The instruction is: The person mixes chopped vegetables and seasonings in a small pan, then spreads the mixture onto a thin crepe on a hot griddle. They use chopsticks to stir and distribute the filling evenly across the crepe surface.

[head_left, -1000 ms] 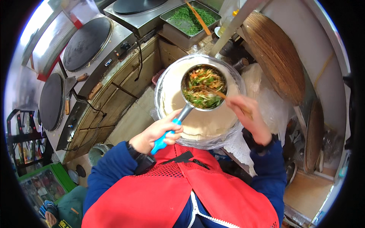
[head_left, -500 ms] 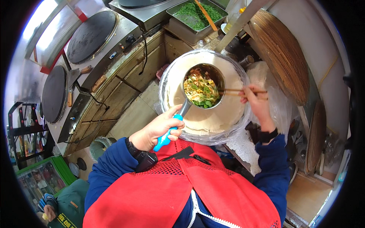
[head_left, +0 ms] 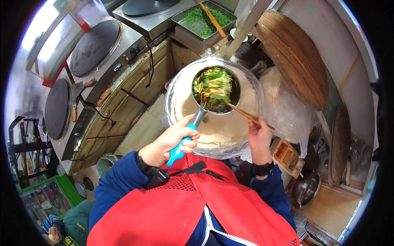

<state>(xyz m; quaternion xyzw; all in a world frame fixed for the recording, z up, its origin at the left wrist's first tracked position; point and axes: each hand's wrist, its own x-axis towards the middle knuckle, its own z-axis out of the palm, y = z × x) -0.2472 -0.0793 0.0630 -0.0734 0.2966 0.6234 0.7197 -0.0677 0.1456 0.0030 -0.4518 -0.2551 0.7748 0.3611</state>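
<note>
My left hand [head_left: 171,142] is wrapped round the blue handle [head_left: 178,150] of a metal saucepan [head_left: 237,101]. Shredded vegetables with green leaves [head_left: 213,85] fill the pan, blurred by motion. In my right hand [head_left: 258,139] is a pair of chopsticks [head_left: 245,113], their tips reaching into the pan's near right side. Beneath the pan lies a large round stack of pale flat dough sheets [head_left: 188,131], wrapped around its edge in clear plastic. A small green leaf [head_left: 205,119] rests on the top sheet, just below the pan.
Round black griddles [head_left: 95,47] line the left counter, a scraper [head_left: 77,91] between two. A steel tray of chopped greens [head_left: 205,21] stands at the back. Large wooden lids [head_left: 293,57] lean right, above a reddish-stained container [head_left: 288,158] and metal bowl [head_left: 307,189]. Another person [head_left: 76,221] is at lower left.
My right hand has moved left and nearer with the chopsticks, now angled into the pan. The vegetables have been turned over, showing more green. A leaf now lies on the dough sheet.
</note>
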